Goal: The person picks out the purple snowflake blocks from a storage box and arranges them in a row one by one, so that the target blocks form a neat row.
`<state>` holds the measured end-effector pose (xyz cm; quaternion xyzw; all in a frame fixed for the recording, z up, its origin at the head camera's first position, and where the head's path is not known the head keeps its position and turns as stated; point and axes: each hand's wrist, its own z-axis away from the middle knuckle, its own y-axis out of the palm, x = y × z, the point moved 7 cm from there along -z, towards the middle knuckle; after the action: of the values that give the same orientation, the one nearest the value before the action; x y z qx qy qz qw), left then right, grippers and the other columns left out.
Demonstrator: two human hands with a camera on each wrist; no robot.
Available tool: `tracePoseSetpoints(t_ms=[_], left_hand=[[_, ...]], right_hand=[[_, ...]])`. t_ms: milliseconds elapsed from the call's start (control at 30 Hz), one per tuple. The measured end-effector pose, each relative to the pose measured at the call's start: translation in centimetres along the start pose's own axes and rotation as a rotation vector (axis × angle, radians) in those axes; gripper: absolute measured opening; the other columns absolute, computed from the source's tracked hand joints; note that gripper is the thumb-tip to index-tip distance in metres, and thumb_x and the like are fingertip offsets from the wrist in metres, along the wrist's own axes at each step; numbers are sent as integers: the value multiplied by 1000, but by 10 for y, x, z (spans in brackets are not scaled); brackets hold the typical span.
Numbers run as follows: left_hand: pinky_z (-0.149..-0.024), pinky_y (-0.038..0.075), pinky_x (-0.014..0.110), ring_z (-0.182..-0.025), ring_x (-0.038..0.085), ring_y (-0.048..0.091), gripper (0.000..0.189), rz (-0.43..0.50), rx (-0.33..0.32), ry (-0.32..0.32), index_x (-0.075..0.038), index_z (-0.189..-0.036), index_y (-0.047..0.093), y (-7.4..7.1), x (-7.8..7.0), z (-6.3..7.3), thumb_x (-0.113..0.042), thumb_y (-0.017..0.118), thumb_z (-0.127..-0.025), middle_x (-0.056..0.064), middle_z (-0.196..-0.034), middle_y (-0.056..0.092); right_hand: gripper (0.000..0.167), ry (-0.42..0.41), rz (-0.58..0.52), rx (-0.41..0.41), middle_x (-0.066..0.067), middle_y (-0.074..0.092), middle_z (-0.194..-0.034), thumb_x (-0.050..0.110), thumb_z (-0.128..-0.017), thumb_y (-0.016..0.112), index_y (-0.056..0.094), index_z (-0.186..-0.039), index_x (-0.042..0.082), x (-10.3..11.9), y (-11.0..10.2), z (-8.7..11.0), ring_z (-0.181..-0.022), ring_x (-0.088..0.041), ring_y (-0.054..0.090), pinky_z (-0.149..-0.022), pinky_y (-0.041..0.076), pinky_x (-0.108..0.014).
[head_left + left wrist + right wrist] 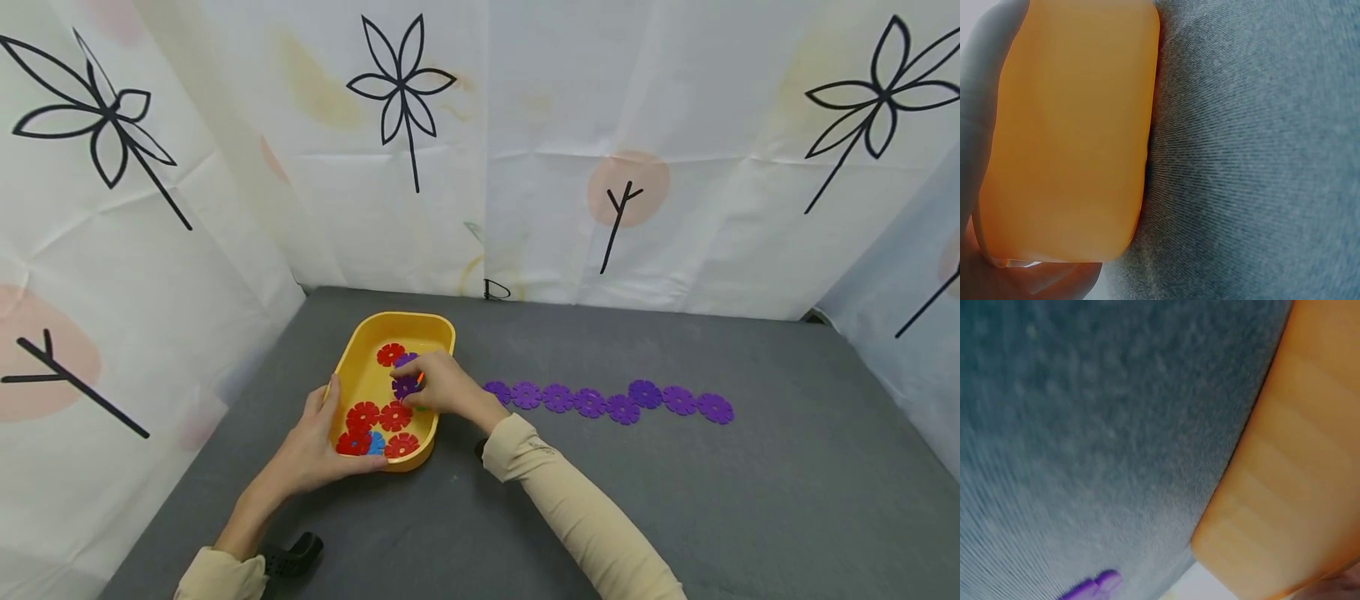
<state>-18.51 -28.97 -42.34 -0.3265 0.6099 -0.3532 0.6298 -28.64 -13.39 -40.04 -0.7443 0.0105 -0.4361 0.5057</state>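
My left hand [315,446] grips the near left side of a yellow plastic bin [360,367], its thumb along the near rim. In the left wrist view, the bin's orange-looking outer wall [1079,137] fills the space beside the fingers. My right hand [442,385] reaches over the right rim into the bin, thumb and fingertips at the edges of a purple flower-shaped disc [403,388]. Red flower discs [363,415] and a blue one [377,442] lie around it on the bin's floor. Another purple disc is partly covered by the right fingers.
Several purple flower discs [589,403] form a wavy row on the grey table [600,500], right of the bin. A white printed cloth [540,108] hangs behind and at the sides. A black strap [294,557] is at the left wrist.
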Motion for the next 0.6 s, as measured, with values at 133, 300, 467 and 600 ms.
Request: tracePoseSetpoints(t_ms=[133,300,467,600], left_hand=[[-107,46,65,-133,47,43,141,8,-4,5,0,-163,-1,0,-1,-1,-64,84,-71,27,-158,19],[-106,46,65,-134,47,43,141,3,-11,6,0,-163,-1,-1,-1,-2,-65,84,-71,27,-158,19],[-107,47,65,-134,47,42,141,-4,-1,-4,1,-163,-1,0,0,-1,-65,83,-71,27,-157,19],[-105,49,63,-134,46,41,141,-7,3,-23,1,-163,0,1,1,-1,-66,83,-70,27,-158,18]], right_hand=[[43,-28,-136,-77,-11,75,-123,8,-87,80,71,-129,6,6,-10,9,-77,-17,59,-62,46,-13],[44,-7,-250,-141,-13,75,-119,9,-89,79,70,-132,8,16,-29,27,-76,-20,69,-64,55,-15],[45,28,-338,-172,-15,76,-117,9,-88,80,70,-131,7,12,-43,51,-83,-22,77,-70,60,-20],[45,65,-372,-188,-17,76,-118,10,-87,82,70,-130,5,0,-52,73,-88,-22,77,-74,61,-21]])
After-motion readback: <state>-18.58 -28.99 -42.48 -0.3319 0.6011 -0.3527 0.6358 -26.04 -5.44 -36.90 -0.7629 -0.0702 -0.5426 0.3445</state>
